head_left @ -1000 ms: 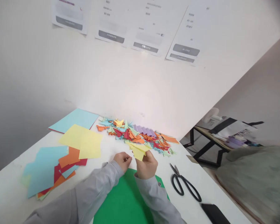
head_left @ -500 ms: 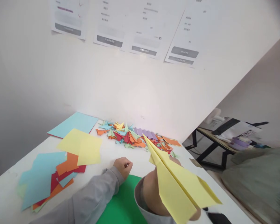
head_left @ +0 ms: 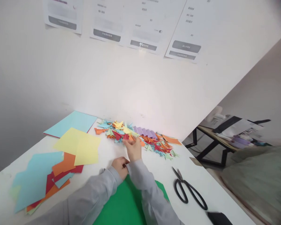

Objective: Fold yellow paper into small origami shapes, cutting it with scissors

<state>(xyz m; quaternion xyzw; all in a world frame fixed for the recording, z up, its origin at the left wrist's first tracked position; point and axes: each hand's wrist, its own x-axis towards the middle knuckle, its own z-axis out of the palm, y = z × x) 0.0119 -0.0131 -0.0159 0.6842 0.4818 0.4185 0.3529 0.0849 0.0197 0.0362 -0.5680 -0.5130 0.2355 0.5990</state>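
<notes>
My right hand (head_left: 134, 148) reaches over the near edge of a pile of small folded paper planes (head_left: 117, 134). Its fingers are pinched at a yellow paper airplane (head_left: 129, 131), which lies partly hidden among the pile. Just below, my left hand (head_left: 120, 167) rests on the white table, curled into a loose fist with nothing visible in it. Both forearms lie across a green sheet (head_left: 121, 203) at the table's front.
Coloured paper squares (head_left: 37, 175) and yellow sheets (head_left: 86, 150) lie on the left, a blue stack (head_left: 70, 123) behind them. Black-handled scissors (head_left: 184, 187) lie at right, near a black object (head_left: 219, 218). A wall (head_left: 140, 84) stands behind the table.
My right hand has carried the yellow paper airplane from close to the camera forward to the pile. The scissors have come into view. My left hand has hardly moved.
</notes>
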